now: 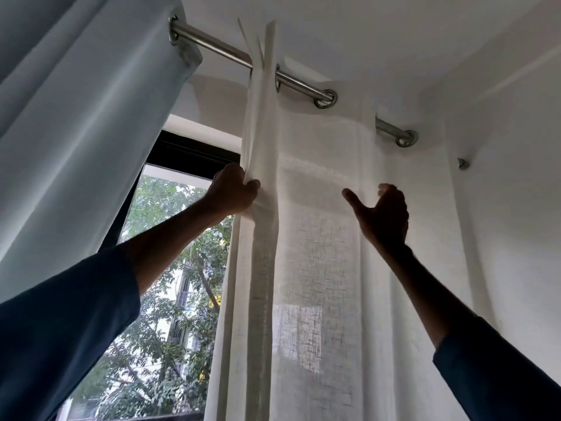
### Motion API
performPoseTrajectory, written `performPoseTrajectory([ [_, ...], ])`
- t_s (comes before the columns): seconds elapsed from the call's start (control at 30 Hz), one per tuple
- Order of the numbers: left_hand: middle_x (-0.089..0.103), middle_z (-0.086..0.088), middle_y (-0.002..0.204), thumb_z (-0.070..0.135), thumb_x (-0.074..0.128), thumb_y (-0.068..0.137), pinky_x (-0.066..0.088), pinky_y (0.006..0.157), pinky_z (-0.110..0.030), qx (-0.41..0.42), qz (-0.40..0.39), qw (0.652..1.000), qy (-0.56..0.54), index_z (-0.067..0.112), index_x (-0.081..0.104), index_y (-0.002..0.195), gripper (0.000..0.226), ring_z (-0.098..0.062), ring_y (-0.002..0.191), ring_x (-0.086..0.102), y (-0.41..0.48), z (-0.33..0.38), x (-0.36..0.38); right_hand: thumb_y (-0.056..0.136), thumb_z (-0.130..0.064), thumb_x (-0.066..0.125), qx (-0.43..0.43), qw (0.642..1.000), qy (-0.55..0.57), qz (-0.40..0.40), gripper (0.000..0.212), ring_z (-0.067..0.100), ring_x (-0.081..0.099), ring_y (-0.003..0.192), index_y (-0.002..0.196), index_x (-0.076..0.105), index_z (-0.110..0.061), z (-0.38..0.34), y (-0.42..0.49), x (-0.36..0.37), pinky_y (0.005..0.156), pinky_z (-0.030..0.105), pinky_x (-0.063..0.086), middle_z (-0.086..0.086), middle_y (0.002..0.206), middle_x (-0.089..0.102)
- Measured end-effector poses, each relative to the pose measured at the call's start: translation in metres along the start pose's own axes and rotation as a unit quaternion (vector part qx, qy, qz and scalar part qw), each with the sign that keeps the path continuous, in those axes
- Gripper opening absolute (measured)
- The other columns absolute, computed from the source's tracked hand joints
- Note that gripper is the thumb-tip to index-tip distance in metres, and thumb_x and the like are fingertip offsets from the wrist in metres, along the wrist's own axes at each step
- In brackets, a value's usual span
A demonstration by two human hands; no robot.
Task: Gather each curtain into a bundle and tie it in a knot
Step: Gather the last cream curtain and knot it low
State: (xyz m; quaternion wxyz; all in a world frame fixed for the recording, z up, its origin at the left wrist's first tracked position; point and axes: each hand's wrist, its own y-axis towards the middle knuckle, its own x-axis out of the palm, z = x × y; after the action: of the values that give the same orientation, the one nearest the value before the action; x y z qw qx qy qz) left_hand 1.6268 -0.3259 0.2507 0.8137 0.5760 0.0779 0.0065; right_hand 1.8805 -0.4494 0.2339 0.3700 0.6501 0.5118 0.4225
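A sheer white curtain [318,238] hangs from a metal rod [218,45] by steel eyelets and covers the right half of the window. My left hand [235,192] is raised high and grips the gathered folds at the curtain's left edge. Further right, my right hand [384,215] is lifted in front of the flat stretch of the same curtain, thumb spread and fingers relaxed, holding nothing. A thicker pale blue curtain [79,117] hangs on the same rod at the left, pushed aside.
Behind the curtains is a black-framed window [188,156] with trees [170,299] and a building outside. A white wall [516,177] stands close on the right with a small metal bracket [462,163]. The white ceiling is just above the rod.
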Motion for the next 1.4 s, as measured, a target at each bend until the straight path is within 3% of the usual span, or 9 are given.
performPoseTrajectory([
  [0.27, 0.051, -0.002, 0.065, 0.028, 0.061, 0.093, 0.032, 0.047, -0.023, 0.024, -0.004, 0.999, 0.032, 0.008, 0.049, 0.061, 0.039, -0.019, 0.062, 0.051, 0.002, -0.014, -0.013, 0.085, -0.028, 0.071, 0.013, 0.999, 0.018, -0.034, 0.015, 0.030, 0.071, 0.090, 0.084, 0.078, -0.015, -0.028, -0.002, 0.025, 0.075, 0.026, 0.047, 0.005, 0.088, 0.077],
  [0.6, 0.054, -0.013, 0.073, 0.025, 0.058, 0.095, 0.032, 0.063, -0.027, 0.054, 0.020, 0.992, 0.109, -0.002, 0.052, 0.071, 0.037, -0.026, 0.076, 0.054, 0.005, -0.028, -0.035, 0.085, -0.019, 0.065, -0.227, 0.971, 0.008, 0.068, 0.016, 0.025, 0.064, 0.073, 0.070, 0.071, -0.015, -0.152, -0.061, 0.046, 0.060, 0.027, 0.034, 0.002, 0.076, 0.069],
  [0.77, 0.065, -0.017, 0.084, 0.028, 0.059, 0.095, 0.044, 0.058, -0.026, 0.087, 0.007, 0.990, 0.110, -0.008, 0.062, 0.083, 0.038, -0.028, 0.079, 0.063, 0.007, -0.028, -0.035, 0.089, -0.024, 0.065, -0.185, 0.979, 0.077, 0.033, 0.016, 0.016, 0.066, 0.076, 0.076, 0.073, -0.018, -0.159, -0.065, 0.059, 0.065, 0.024, 0.040, -0.005, 0.079, 0.072],
  [0.87, 0.065, -0.017, 0.087, 0.031, 0.059, 0.094, 0.053, 0.072, -0.035, 0.100, 0.006, 0.988, 0.118, -0.005, 0.062, 0.085, 0.038, -0.032, 0.086, 0.063, 0.008, -0.029, -0.029, 0.085, -0.036, 0.071, -0.074, 0.985, 0.153, -0.007, 0.012, 0.007, 0.068, 0.086, 0.091, 0.077, -0.026, -0.139, -0.066, 0.056, 0.074, 0.021, 0.042, -0.013, 0.089, 0.075],
  [0.97, 0.058, -0.011, 0.081, 0.031, 0.060, 0.094, 0.042, 0.069, -0.028, 0.103, -0.003, 0.986, 0.129, 0.002, 0.055, 0.078, 0.034, -0.030, 0.087, 0.060, 0.007, -0.027, -0.024, 0.080, -0.031, 0.073, 0.020, 0.978, 0.207, -0.022, 0.016, 0.010, 0.068, 0.095, 0.096, 0.073, -0.029, -0.116, -0.066, 0.058, 0.083, 0.026, 0.048, -0.012, 0.095, 0.073],
  [1.17, 0.044, -0.002, 0.069, 0.029, 0.061, 0.093, 0.031, 0.064, -0.026, 0.107, 0.008, 0.985, 0.139, 0.013, 0.039, 0.063, 0.041, -0.023, 0.076, 0.047, 0.005, -0.019, -0.020, 0.085, -0.029, 0.071, 0.024, 0.981, 0.188, 0.029, 0.037, 0.019, 0.063, 0.107, 0.119, 0.063, -0.015, -0.106, -0.046, 0.049, 0.083, 0.018, 0.035, -0.003, 0.111, 0.070],
  [1.23, 0.044, -0.002, 0.073, 0.029, 0.062, 0.093, 0.033, 0.066, -0.026, 0.105, 0.007, 0.985, 0.133, 0.014, 0.038, 0.066, 0.039, -0.022, 0.078, 0.046, 0.007, -0.019, -0.019, 0.087, -0.019, 0.063, -0.006, 0.989, 0.142, 0.030, 0.009, 0.026, 0.062, 0.089, 0.093, 0.066, -0.013, -0.108, -0.036, 0.046, 0.078, 0.024, 0.040, 0.005, 0.089, 0.069],
  [1.3, 0.043, -0.001, 0.073, 0.029, 0.062, 0.092, 0.032, 0.068, -0.026, 0.109, 0.011, 0.985, 0.134, 0.014, 0.038, 0.066, 0.039, -0.022, 0.080, 0.046, 0.010, -0.022, -0.019, 0.084, -0.011, 0.056, -0.042, 0.995, 0.095, 0.014, 0.025, 0.033, 0.047, 0.065, 0.062, 0.045, -0.009, -0.117, -0.033, 0.046, 0.061, 0.029, 0.036, 0.014, 0.065, 0.046],
  [1.4, 0.049, -0.003, 0.076, 0.029, 0.064, 0.091, 0.035, 0.068, -0.026, 0.119, 0.020, 0.983, 0.140, 0.011, 0.045, 0.071, 0.032, -0.025, 0.083, 0.051, 0.015, -0.027, -0.021, 0.086, -0.009, 0.056, -0.114, 0.992, 0.056, -0.019, 0.029, 0.033, 0.056, 0.074, 0.059, 0.043, -0.009, -0.142, -0.037, 0.048, 0.064, 0.030, 0.028, 0.010, 0.066, 0.052],
])
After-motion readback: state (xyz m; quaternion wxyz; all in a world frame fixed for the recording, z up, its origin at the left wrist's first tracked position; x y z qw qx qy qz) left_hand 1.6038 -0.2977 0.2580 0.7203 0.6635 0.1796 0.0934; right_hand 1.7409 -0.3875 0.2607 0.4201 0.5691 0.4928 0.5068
